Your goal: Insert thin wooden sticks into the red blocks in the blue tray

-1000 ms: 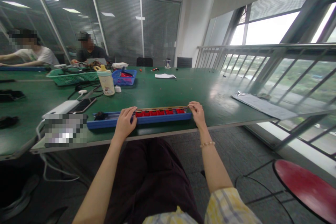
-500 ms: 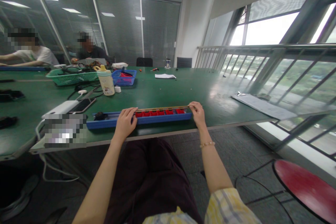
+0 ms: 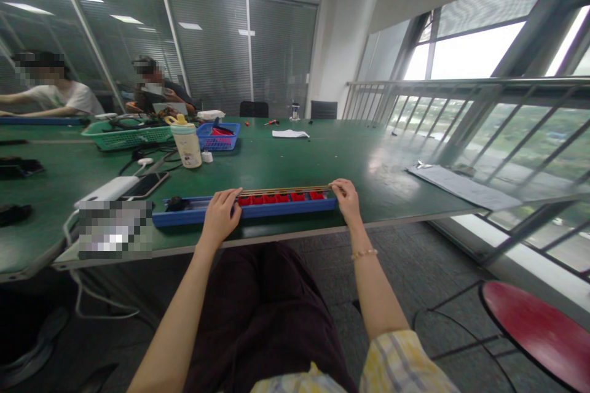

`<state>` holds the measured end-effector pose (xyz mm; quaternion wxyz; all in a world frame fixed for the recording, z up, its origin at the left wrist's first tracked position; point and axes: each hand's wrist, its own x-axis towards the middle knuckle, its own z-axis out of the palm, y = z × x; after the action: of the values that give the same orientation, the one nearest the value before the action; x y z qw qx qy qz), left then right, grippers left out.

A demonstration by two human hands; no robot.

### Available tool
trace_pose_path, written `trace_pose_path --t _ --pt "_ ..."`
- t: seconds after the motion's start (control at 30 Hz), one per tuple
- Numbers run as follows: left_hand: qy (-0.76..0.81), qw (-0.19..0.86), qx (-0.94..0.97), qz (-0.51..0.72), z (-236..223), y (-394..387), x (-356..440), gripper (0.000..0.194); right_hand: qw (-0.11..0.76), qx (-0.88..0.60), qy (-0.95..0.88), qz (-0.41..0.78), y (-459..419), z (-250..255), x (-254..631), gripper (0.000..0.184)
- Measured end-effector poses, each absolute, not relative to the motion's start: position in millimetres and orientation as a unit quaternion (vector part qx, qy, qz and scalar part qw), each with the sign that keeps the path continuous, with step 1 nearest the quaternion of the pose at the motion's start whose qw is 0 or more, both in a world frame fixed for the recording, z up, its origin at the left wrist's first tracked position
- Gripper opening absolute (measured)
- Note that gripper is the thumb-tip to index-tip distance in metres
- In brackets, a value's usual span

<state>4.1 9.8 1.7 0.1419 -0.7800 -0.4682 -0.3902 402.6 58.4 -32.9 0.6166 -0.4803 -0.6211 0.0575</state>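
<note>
A long blue tray [image 3: 286, 209] lies along the table's near edge, with a row of several red pieces [image 3: 275, 198] inside it. Thin, straight yellow-brown strips [image 3: 286, 190] span from hand to hand just above those pieces; whether they are rods or stretched cord I cannot tell. My left hand [image 3: 222, 215] is closed on their left end over the tray's middle, its fingers bent down. At the tray's right end, my right hand [image 3: 345, 198] pinches the other end between thumb and fingers. A small black item [image 3: 176, 204] sits in the tray's left part.
Left of the tray are a phone [image 3: 148, 185], a white power bank [image 3: 106, 191] and cables. Farther back stand a cream cup [image 3: 187, 146], a green basket [image 3: 125, 137] and a blue basket [image 3: 220, 136]. A clipboard [image 3: 461, 186] lies right. Two people sit across the table.
My hands and the strips stay practically in place. Across the table, the person in dark clothing has raised a hand and a pale object.
</note>
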Motion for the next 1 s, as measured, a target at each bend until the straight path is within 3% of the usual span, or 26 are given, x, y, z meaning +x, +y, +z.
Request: trace_pose_path --t 1.0 --pt "-0.47 0.146 -0.781 -0.384 2.0 10.2 3.7 0.044 0.627 -0.492 -0.598 0.084 67.5 -41.9 405.4 0.043"
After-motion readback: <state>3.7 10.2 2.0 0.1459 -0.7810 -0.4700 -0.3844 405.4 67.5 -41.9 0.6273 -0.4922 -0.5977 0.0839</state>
